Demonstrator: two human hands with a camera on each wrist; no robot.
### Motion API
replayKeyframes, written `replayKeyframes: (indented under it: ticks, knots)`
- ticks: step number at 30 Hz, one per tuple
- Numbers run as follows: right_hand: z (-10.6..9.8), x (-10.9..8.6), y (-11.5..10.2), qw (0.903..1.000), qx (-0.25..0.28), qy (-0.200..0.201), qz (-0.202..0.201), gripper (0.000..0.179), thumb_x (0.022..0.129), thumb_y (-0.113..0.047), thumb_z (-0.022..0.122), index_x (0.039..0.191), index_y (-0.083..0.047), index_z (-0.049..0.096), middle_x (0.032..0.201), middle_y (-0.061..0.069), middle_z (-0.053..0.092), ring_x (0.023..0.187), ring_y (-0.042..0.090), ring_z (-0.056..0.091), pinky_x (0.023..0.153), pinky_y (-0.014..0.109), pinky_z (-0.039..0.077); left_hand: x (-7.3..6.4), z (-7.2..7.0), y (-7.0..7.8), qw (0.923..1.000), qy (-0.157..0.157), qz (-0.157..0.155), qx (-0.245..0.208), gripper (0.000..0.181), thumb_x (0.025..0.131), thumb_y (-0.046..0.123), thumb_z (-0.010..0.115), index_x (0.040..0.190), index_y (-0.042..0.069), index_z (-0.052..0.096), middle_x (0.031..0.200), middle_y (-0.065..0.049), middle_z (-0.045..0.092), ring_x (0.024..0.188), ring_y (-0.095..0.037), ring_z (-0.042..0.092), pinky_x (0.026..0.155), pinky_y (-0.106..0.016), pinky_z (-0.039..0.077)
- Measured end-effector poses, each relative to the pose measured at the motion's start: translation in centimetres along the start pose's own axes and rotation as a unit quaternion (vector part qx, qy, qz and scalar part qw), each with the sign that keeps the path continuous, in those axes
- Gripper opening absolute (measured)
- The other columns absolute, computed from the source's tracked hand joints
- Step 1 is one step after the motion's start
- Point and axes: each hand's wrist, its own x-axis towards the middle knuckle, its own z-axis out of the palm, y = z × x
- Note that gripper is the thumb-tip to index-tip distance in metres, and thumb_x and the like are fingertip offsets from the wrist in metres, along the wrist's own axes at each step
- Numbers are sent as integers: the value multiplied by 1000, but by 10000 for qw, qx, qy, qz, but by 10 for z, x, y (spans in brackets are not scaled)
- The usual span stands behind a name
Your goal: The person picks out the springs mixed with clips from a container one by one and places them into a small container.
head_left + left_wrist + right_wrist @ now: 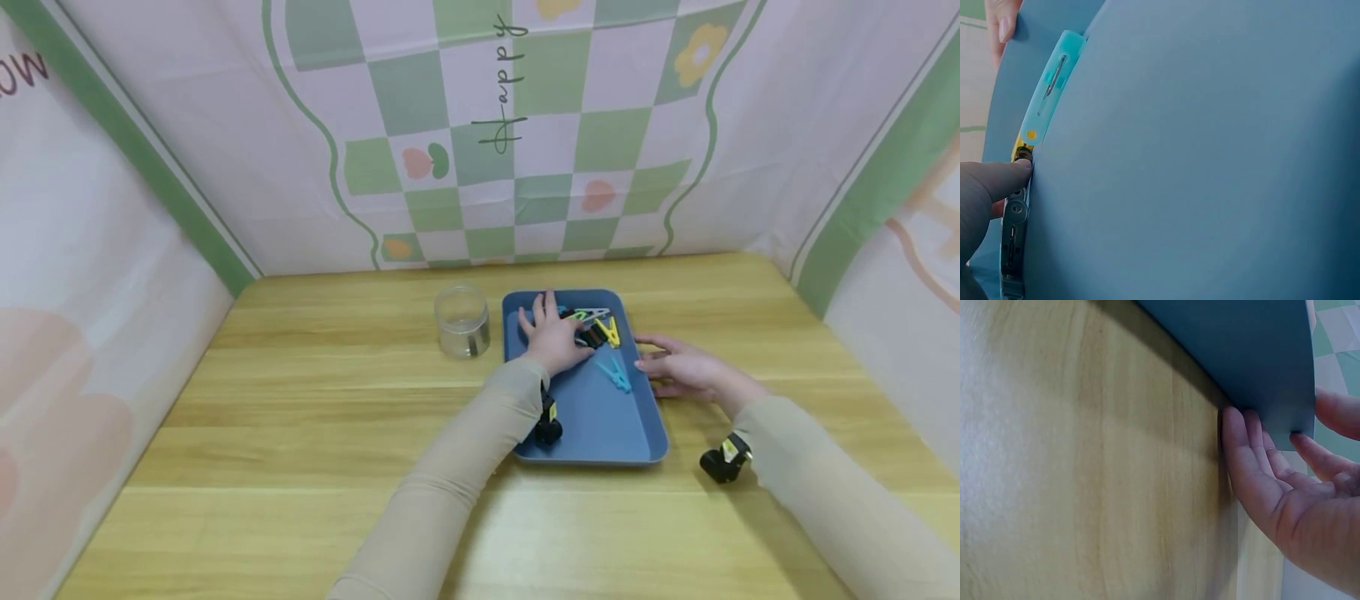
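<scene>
A blue tray (600, 425) holds several plastic clothespins near its far end. My left hand (555, 343) reaches in over the far half, its outer fingers spread. Its thumb and index finger pinch a black clothespin (592, 336); the left wrist view shows the thumb (1000, 178) against the dark clothespins. Just right lies a yellow clothespin (608, 332), and nearer me a teal clothespin (615, 375). At the tray's right side, my right hand (682, 367) touches the outer wall with extended fingers (1244, 469).
A clear round container (462, 323) stands left of the tray on the wooden table (330, 417). Behind the table hangs a green-and-white checked cloth (480, 150), with more cloth on both sides. Each wrist carries a small black camera (723, 460).
</scene>
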Motion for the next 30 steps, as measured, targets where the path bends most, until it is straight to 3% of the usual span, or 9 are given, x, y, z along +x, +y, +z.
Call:
replayKeyframes:
  ticks: [7, 30]
  knots:
    - [0, -1, -2, 9999, -117, -8, 22, 73, 99, -17, 46, 151, -4, -5, 148, 38, 16, 117, 24, 53, 97, 45, 46, 0, -1, 1, 10000, 5, 27, -33, 33, 85, 50, 65, 114, 34, 67, 159, -13, 8, 146, -32, 6, 112, -59, 10]
    - [1, -2, -2, 10000, -87, 29, 5, 73, 99, -16, 46, 151, -4, -4, 147, 38, 18, 122, 29, 50, 98, 47, 44, 0, -3, -2, 9998, -11, 118, -179, 29, 85, 50, 65, 108, 33, 69, 159, -13, 9, 146, -31, 5, 111, -61, 9]
